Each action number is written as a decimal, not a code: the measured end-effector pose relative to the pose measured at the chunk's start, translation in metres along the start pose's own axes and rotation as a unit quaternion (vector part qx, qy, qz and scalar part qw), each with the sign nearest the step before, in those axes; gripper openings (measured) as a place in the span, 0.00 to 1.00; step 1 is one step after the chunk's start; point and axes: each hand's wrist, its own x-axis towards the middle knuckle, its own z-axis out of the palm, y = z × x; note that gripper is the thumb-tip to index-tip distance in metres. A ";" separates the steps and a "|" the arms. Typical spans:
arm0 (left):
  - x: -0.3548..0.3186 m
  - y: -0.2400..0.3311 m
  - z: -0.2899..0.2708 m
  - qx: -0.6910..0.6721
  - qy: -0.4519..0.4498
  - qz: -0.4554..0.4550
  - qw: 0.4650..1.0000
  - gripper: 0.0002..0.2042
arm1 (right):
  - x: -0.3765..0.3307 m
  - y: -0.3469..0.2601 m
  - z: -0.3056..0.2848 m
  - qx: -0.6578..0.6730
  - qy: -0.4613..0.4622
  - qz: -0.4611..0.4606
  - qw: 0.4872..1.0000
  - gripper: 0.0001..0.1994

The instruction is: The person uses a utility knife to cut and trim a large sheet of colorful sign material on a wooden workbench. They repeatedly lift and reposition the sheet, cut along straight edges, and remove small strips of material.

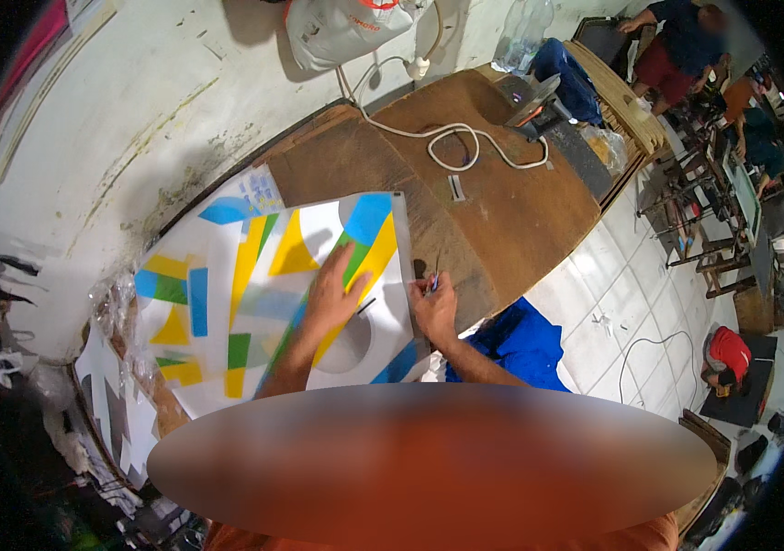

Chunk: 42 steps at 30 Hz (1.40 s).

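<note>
My left hand (330,296) lies flat with fingers spread on a large sheet printed in blue, green, yellow and white shapes (286,248). Just past the sheet's right edge, my right hand (434,308) is closed around a small, thin pointed tool (436,275); its exact kind is too small to make out. On the sheet beside my left hand sits a short dark strip (366,306). A rounded grey patch shows on the sheet nearer to me.
Beneath the sheet, the brown wooden table (493,211) runs along a stained wall. A white cord (452,130) loops across it near a dark tool. Blue cloth (516,344) hangs by the table's right edge. Clear plastic (115,308) lies at left. Other people work at far right.
</note>
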 end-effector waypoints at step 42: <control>0.149 0.015 -0.105 -0.203 -0.151 0.018 0.967 0.10 | 0.090 -0.150 0.019 0.348 -0.152 0.044 0.924 0.19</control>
